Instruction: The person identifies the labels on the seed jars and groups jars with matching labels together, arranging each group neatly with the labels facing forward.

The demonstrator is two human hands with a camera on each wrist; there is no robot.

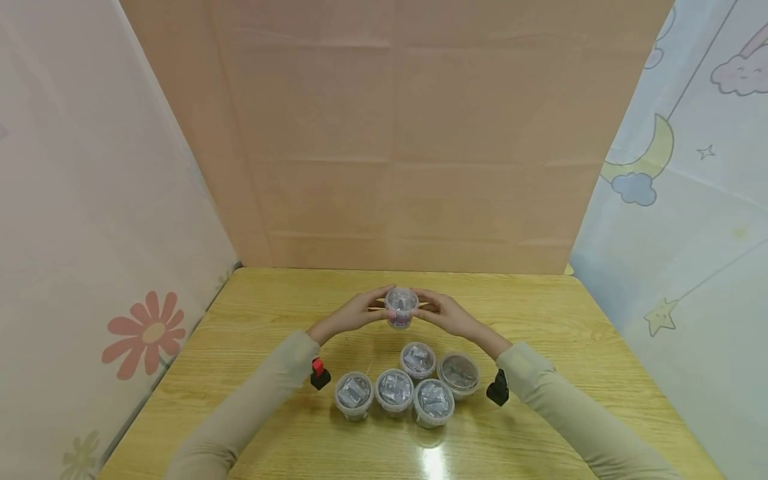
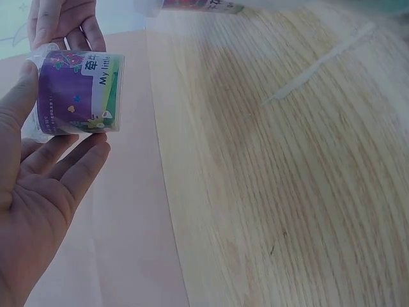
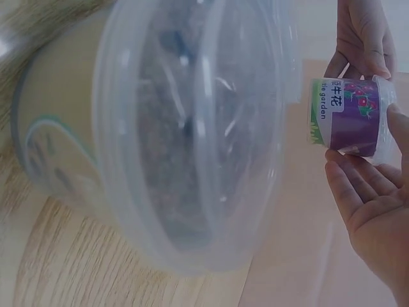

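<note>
Between both hands, above the table, is a small clear plastic tub with a lid. Its purple and green label, with red flowers and the words "little garden", shows in the left wrist view on the tub and again in the right wrist view. My left hand grips it from the left side, thumb and fingers spread around the wall near the lid. On the opposite side my right hand grips it the same way. Small silvery packets show through the lids of several similar tubs nearer me.
A wider tub with dark contents stands at the right of the group, large and close in the right wrist view. A tan sheet rises behind the wooden table. Patterned cloth hangs at both sides.
</note>
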